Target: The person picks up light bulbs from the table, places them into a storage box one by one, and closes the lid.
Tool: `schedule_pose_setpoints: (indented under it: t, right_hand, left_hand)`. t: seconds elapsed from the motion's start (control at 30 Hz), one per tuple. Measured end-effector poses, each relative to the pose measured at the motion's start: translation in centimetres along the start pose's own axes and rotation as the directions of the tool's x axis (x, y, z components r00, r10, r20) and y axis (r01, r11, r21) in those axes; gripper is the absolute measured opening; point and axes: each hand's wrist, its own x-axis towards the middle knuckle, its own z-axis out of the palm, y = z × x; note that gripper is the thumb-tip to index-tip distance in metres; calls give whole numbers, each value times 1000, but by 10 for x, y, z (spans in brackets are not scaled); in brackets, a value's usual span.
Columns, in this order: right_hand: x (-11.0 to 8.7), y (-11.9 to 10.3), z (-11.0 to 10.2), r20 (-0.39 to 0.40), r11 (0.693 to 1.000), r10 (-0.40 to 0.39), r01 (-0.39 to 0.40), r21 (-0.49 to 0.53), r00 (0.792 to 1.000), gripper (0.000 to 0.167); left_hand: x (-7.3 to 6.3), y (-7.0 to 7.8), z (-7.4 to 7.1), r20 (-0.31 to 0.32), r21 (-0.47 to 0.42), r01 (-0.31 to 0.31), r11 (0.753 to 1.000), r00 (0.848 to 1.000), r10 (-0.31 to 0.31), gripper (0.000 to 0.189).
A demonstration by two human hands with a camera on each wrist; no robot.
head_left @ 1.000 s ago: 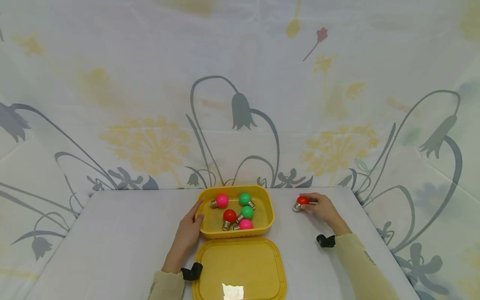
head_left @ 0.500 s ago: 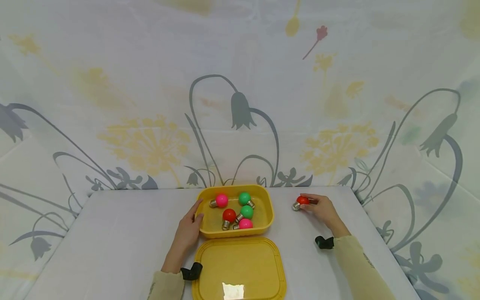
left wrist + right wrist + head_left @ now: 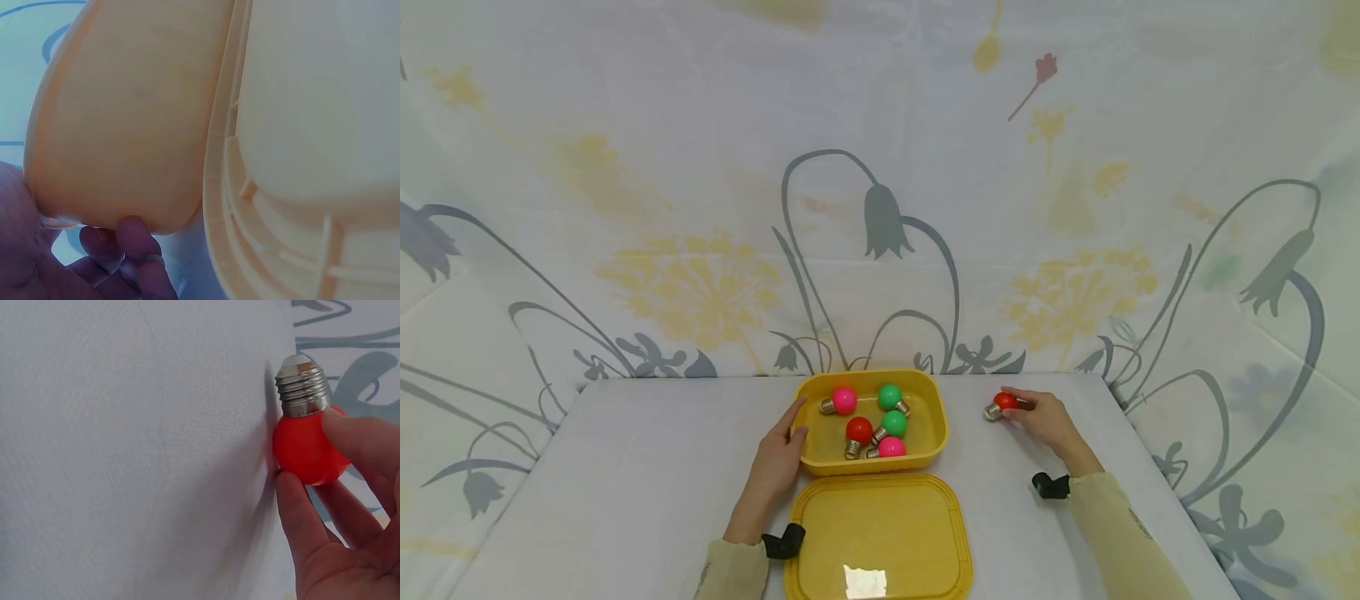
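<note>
In the head view, my right hand (image 3: pixel 1047 423) pinches a red light bulb (image 3: pixel 1004 402) right of the yellow bin, low over the white table. Up close in the right wrist view, thumb and fingertips hold the red globe, with the silver screw base (image 3: pixel 302 387) pointing away from the hand. My left hand (image 3: pixel 777 461) rests against the left end of the yellow bin (image 3: pixel 936 446), fingertips at its rim. Inside the bin lie two pink bulbs (image 3: pixel 845 400), two green bulbs (image 3: pixel 890 397) and another red bulb (image 3: pixel 859 431).
A yellow lid (image 3: pixel 880 533) lies flat on the white table (image 3: pixel 647 483), just in front of the bin. Behind the table hangs a flower-printed cloth (image 3: pixel 880 292). Each wrist wears a black camera mount (image 3: pixel 1051 485).
The right hand and red bulb have barely shifted, the bulb's base turning slightly up and left. The left hand, bin and bulbs in it have stayed in place.
</note>
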Motion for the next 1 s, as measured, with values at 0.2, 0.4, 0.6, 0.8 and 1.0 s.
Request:
schedule_pose_setpoints:
  t: [0.2,0.4,0.6,0.8,1.0]
  right_hand:
    - [-2,1,0,-6,999,-14,14,30,1000,44]
    - [-4,2,1,-18,999,-8,9,49,1000,44]
    - [-5,3,2,-26,996,-7,9,87,1000,45]
    - [-6,3,2,-31,994,-14,17,111,999,43]
    - [-8,1,1,-33,989,-18,23,149,999,44]
  left_hand:
    - [1,-2,1,0,0,-3,1000,1000,3,51]
    - [2,-3,2,2,-1,2,1000,1000,-2,51]
    - [3,-3,3,2,2,1,1000,1000,-1,52]
    - [3,-4,3,-1,0,3,1000,1000,-3,52]
    - [2,-3,2,-5,-1,-3,1000,1000,3,52]
